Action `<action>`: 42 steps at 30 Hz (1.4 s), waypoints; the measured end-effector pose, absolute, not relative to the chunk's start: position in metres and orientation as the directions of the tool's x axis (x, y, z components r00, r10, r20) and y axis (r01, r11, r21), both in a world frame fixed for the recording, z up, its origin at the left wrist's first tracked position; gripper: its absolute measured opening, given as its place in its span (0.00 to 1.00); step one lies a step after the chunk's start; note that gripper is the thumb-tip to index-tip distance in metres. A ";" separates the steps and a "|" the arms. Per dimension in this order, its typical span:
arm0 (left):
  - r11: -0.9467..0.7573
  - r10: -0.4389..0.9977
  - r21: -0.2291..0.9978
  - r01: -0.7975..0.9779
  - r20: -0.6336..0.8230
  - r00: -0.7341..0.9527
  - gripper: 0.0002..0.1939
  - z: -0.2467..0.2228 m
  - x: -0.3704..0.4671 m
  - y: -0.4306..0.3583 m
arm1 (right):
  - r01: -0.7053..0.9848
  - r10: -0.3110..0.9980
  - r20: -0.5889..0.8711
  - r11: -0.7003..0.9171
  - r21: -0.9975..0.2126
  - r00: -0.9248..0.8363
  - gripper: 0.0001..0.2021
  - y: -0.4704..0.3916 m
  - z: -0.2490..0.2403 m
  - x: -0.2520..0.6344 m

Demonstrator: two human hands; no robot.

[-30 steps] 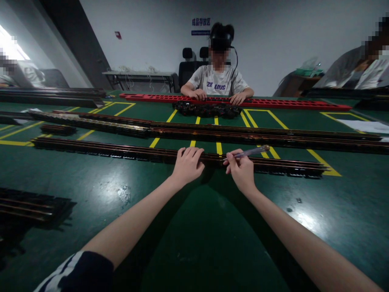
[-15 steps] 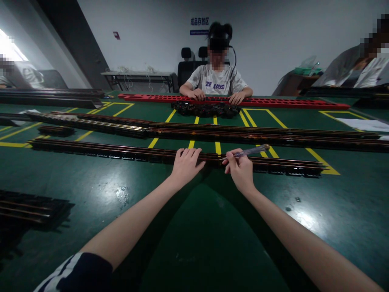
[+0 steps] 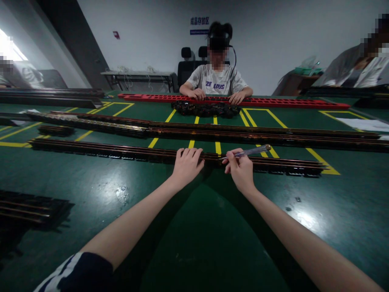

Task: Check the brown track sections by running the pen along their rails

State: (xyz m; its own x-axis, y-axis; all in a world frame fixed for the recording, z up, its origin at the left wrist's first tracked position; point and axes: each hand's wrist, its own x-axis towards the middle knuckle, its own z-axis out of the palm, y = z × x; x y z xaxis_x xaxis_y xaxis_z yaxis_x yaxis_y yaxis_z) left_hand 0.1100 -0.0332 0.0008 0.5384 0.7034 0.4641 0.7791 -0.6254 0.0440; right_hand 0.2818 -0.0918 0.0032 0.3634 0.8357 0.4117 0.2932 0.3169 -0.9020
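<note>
A long black strip with copper-coloured rails (image 3: 121,151) lies across the green table in front of me. My left hand (image 3: 187,165) rests on its middle, fingers bent over the far edge and thumb out to the right. To the right, my right hand (image 3: 240,167) is closed round a screwdriver (image 3: 252,151) with a clear handle, which points up to the right. Its thin tip touches or nearly touches the strip between my hands; the exact contact is too small to tell.
Behind lie more long dark strips (image 3: 212,132) and a red slotted frame (image 3: 273,101), where a person (image 3: 216,79) sits with both hands on it. Dark strips (image 3: 27,209) lie at the near left. Yellow lines mark the table (image 3: 121,227). Another person (image 3: 343,69) is at the right.
</note>
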 end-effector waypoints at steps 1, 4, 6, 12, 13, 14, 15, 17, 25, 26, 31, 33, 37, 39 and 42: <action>-0.627 0.702 0.045 0.778 0.465 0.539 0.19 0.001 0.110 -0.033 | 0.293 0.836 0.411 0.316 -0.902 0.365 0.16 -0.092 0.003 0.282; -0.631 0.700 0.050 0.774 0.466 0.540 0.19 0.000 0.110 -0.033 | 0.293 0.834 0.409 0.314 -0.903 0.369 0.16 -0.092 0.002 0.282; -0.633 0.700 0.054 0.772 0.465 0.542 0.19 0.001 0.110 -0.033 | 0.296 0.833 0.414 0.318 -0.901 0.366 0.16 -0.092 0.002 0.282; -0.647 0.691 0.056 0.760 0.466 0.554 0.19 0.001 0.110 -0.034 | 0.318 0.835 0.419 0.314 -0.895 0.356 0.17 -0.093 0.003 0.282; -0.647 0.690 0.055 0.760 0.466 0.554 0.18 0.001 0.110 -0.034 | 0.325 0.836 0.421 0.313 -0.892 0.351 0.17 -0.093 0.004 0.282; -0.646 0.691 0.053 0.761 0.465 0.554 0.18 0.001 0.109 -0.034 | 0.332 0.837 0.424 0.313 -0.890 0.346 0.17 -0.093 0.004 0.282; -0.645 0.691 0.052 0.763 0.466 0.552 0.18 0.001 0.109 -0.034 | 0.339 0.839 0.426 0.313 -0.887 0.340 0.17 -0.093 0.004 0.282; -0.643 0.692 0.050 0.765 0.467 0.551 0.18 0.001 0.109 -0.034 | 0.348 0.840 0.427 0.311 -0.884 0.335 0.17 -0.093 0.003 0.282; -0.633 0.688 0.020 0.774 0.473 0.550 0.20 0.002 0.110 -0.037 | 0.376 0.839 0.431 0.301 -0.876 0.332 0.17 -0.092 0.004 0.283; -0.630 0.689 0.017 0.776 0.472 0.550 0.21 0.003 0.110 -0.037 | 0.375 0.839 0.430 0.301 -0.877 0.334 0.18 -0.092 0.004 0.283; -0.629 0.692 0.018 0.777 0.469 0.549 0.22 0.003 0.110 -0.037 | 0.369 0.844 0.422 0.296 -0.881 0.332 0.18 -0.093 0.004 0.283; -0.628 0.692 0.020 0.778 0.471 0.547 0.23 0.003 0.109 -0.037 | 0.374 0.843 0.422 0.293 -0.880 0.333 0.18 -0.093 0.004 0.283; -0.624 0.695 0.032 0.781 0.480 0.535 0.23 0.003 0.108 -0.037 | 0.375 0.843 0.425 0.296 -0.878 0.330 0.18 -0.093 0.004 0.282; -0.617 0.701 0.041 0.786 0.482 0.525 0.23 0.003 0.108 -0.037 | 0.375 0.841 0.431 0.303 -0.876 0.328 0.18 -0.093 0.004 0.282; -0.610 0.708 0.046 0.791 0.481 0.518 0.23 0.004 0.108 -0.037 | 0.374 0.835 0.440 0.312 -0.874 0.331 0.17 -0.093 0.004 0.282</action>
State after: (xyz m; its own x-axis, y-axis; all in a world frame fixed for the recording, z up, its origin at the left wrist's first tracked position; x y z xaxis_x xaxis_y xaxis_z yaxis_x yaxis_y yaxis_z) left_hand 0.1084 -0.0367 0.0041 0.5177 0.7076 0.4809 0.7910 -0.6101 0.0463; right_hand 0.2816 -0.0928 0.0042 0.3313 0.8348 0.4397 0.3737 0.3118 -0.8736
